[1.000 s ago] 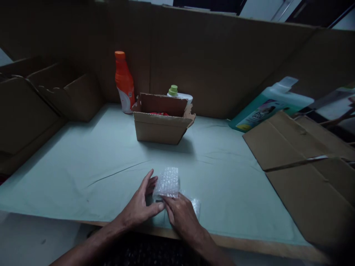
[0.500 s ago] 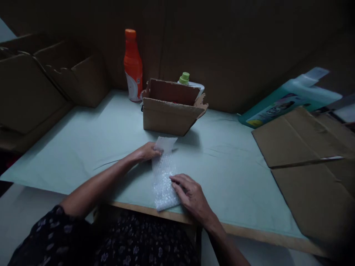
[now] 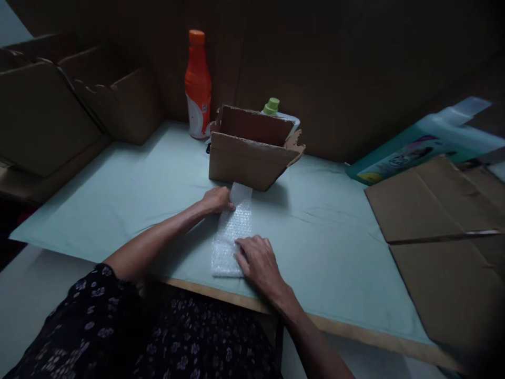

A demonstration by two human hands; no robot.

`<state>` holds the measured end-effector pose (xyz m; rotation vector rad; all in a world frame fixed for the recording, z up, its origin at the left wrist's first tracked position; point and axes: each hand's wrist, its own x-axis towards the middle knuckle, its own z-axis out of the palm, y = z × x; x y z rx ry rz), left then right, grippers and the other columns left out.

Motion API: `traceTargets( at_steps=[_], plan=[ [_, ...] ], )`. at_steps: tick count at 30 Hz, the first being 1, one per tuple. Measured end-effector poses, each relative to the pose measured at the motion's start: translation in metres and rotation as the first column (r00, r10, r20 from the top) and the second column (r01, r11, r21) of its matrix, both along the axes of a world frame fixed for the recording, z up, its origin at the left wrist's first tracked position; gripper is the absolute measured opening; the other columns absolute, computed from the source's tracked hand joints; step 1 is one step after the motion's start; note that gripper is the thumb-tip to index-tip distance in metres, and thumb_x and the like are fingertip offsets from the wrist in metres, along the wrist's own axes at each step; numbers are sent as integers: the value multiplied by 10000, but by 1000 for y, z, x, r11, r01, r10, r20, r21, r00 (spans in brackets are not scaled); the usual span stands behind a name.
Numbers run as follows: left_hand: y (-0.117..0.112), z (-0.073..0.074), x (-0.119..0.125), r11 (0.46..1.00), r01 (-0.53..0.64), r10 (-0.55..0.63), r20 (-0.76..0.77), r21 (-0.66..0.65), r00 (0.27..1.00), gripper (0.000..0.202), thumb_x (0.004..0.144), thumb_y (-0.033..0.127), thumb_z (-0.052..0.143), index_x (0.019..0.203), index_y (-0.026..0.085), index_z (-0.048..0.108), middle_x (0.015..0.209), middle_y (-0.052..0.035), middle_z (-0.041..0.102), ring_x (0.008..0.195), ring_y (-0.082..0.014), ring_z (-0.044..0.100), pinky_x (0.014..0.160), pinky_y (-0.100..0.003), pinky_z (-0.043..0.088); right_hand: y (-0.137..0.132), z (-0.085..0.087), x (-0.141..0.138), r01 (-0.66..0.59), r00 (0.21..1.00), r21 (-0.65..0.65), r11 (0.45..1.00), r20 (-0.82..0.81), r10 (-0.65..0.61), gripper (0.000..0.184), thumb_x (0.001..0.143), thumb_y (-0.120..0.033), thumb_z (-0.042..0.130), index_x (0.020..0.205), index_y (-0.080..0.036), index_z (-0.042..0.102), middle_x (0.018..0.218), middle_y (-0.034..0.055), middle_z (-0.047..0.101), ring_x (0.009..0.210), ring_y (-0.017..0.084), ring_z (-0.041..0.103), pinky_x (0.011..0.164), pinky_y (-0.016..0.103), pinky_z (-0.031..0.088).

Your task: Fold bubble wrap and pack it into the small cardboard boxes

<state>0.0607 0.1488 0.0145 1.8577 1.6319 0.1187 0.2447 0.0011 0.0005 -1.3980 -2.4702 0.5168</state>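
A strip of clear bubble wrap (image 3: 232,226) lies stretched out on the pale green table (image 3: 130,189), running from the near edge toward a small open cardboard box (image 3: 252,155). My left hand (image 3: 216,200) grips the far end of the strip with closed fingers, just in front of the box. My right hand (image 3: 254,258) lies on the near end with its fingers pressed down flat on the wrap.
An orange bottle (image 3: 197,87) and a white bottle with a green cap (image 3: 272,108) stand behind the box. A teal jug (image 3: 426,142) lies at the right by flat cardboard sheets (image 3: 434,200). Folded cardboard (image 3: 59,105) is stacked at the left. Cardboard walls the back.
The folded bubble wrap has been unrolled into a long strip. My left hand carried its far end up to the box, while my right hand stayed on the near end.
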Motion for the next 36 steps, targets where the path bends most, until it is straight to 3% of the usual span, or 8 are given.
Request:
traceTargets(
  at_steps=[5, 10, 14, 19, 23, 27, 31, 36],
  plan=[
    [-2, 0, -4, 998, -2, 7, -67, 69, 998, 299, 735, 369, 774, 951, 170, 721, 985, -132, 751, 1001, -302, 681, 791, -311, 485, -40, 18, 4, -156, 954, -88, 984, -270, 127, 134, 905, -136, 578, 883, -230, 671, 1006, 45, 684, 958, 209, 597, 846, 375, 471],
    [-4, 2, -4, 997, 35, -30, -83, 68, 996, 309, 815, 370, 748, 1045, 171, 697, 1038, -113, 733, 1051, -290, 670, 852, -331, 509, -11, 3, 10, 71, 967, 65, 995, -250, -52, 414, 899, -253, 603, 1311, -234, 570, 1399, 134, 562, 1247, 305, 529, 1019, 516, 440],
    [-8, 3, -6, 996, 60, -55, -87, 60, 995, 342, 946, 376, 636, 1220, 172, 615, 1220, -93, 643, 1067, -237, 649, 900, -430, 561, 23, -11, 2, 133, 986, 24, 991, -100, -130, 327, 874, -227, 625, 1198, -188, 639, 1164, 140, 691, 1048, 303, 597, 903, 484, 475],
    [-12, -2, -8, 995, 28, -24, -45, 99, 999, 360, 955, 369, 626, 1262, 185, 591, 1277, -97, 613, 1088, -233, 638, 912, -446, 565, -11, 2, -13, -93, 976, -14, 996, -200, 88, 106, 907, -156, 592, 957, -216, 664, 929, 42, 718, 884, 212, 619, 829, 371, 461],
    [-16, -3, -11, 991, -30, 27, 23, 131, 999, 257, 974, 374, 569, 1057, 161, 685, 1099, -104, 695, 1033, -242, 657, 890, -401, 529, -35, 2, -11, -70, 972, 117, 991, -217, 94, 161, 920, -109, 552, 993, -213, 650, 939, 46, 698, 877, 209, 613, 790, 352, 436],
    [-34, 3, -31, 985, -80, 65, 102, 153, 993, 518, 1027, 463, 317, 903, 143, 705, 914, -133, 728, 912, -262, 671, 798, -358, 475, -32, -7, -5, 29, 984, 192, 981, -176, 5, 138, 925, -119, 562, 972, -205, 659, 904, 45, 690, 829, 202, 608, 756, 338, 429],
    [-62, 1, -58, 980, -154, 135, 151, 125, 979, 459, 938, 504, 479, 1095, 120, 673, 821, -109, 716, 771, -244, 651, 723, -331, 453, -31, -16, -6, 33, 983, 269, 962, -183, 18, 145, 948, -137, 549, 980, -206, 673, 887, 40, 687, 820, 189, 611, 747, 331, 425],
    [-86, -18, -47, 985, -154, 122, 309, 83, 943, 576, 771, 256, 690, 1316, 109, 573, 588, 46, 611, 527, -147, 552, 585, -249, 434, -33, -22, -11, -27, 970, 336, 941, -220, 107, 131, 951, -142, 581, 1009, -203, 681, 868, 31, 693, 797, 175, 621, 734, 329, 442]
  ],
)
